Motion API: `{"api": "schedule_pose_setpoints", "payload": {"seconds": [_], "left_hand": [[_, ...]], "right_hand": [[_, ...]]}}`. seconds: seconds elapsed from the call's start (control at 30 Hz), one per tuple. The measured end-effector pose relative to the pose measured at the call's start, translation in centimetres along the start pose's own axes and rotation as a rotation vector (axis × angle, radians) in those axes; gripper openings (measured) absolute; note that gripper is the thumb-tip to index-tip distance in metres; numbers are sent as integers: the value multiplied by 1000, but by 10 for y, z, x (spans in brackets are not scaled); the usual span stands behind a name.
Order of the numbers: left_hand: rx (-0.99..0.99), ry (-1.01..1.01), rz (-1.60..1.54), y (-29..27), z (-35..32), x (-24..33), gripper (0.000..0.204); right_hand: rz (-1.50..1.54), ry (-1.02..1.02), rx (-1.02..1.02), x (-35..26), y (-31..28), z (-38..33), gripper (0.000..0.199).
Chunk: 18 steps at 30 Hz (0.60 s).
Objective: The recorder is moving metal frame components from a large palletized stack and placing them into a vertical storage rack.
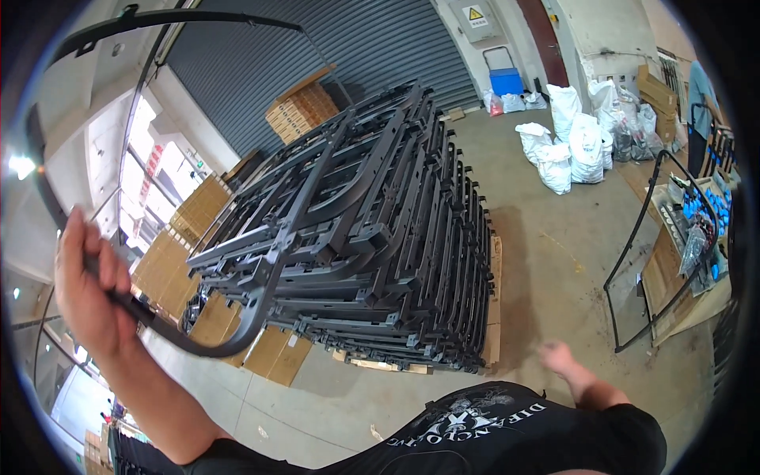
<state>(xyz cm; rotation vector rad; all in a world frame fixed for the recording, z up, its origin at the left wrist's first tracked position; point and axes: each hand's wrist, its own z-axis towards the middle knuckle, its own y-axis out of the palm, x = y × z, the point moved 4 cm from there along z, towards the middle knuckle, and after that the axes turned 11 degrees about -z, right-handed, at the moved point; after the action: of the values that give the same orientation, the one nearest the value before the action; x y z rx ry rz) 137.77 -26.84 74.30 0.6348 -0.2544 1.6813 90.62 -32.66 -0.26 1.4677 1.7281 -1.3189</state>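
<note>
My left hand (93,293) is raised at the left, its fingers wrapped round the tube of a large black metal frame (210,346). This frame stands tilted up, with a rounded corner low down and a long bar arching across the top left. Part of it passes in front of a tall stack of similar black metal frames (427,269), and I cannot tell whether it touches them. My right hand (558,356) hangs low at my right side, apart from the stack. It is blurred, and nothing shows in it.
The stack rests on a wooden pallet (495,301). Cardboard boxes (178,273) stand left of it, before a grey roller shutter (261,79). White sacks (586,150) sit at the far right. A single black frame (609,305) leans near a parts table (673,277); a person (700,119) stands behind.
</note>
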Motion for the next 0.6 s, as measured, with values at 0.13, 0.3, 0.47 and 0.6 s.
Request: {"api": "schedule_pose_setpoints", "payload": {"seconds": [0.13, 0.3, 0.47, 0.6], "left_hand": [[60, 34, -50, -32, -49, 33, 23], [54, 171, -106, -117, -192, -34, 14], [597, 86, -287, -166, -363, -112, 8], [777, 23, -336, -234, -411, -97, 32]], "right_hand": [[82, -654, -357, -229, 54, -68, 28], [198, -924, -864, -364, 124, -138, 44], [405, -929, -784, -435, 178, -154, 84], [466, -846, -934, -499, 187, -197, 70]]}}
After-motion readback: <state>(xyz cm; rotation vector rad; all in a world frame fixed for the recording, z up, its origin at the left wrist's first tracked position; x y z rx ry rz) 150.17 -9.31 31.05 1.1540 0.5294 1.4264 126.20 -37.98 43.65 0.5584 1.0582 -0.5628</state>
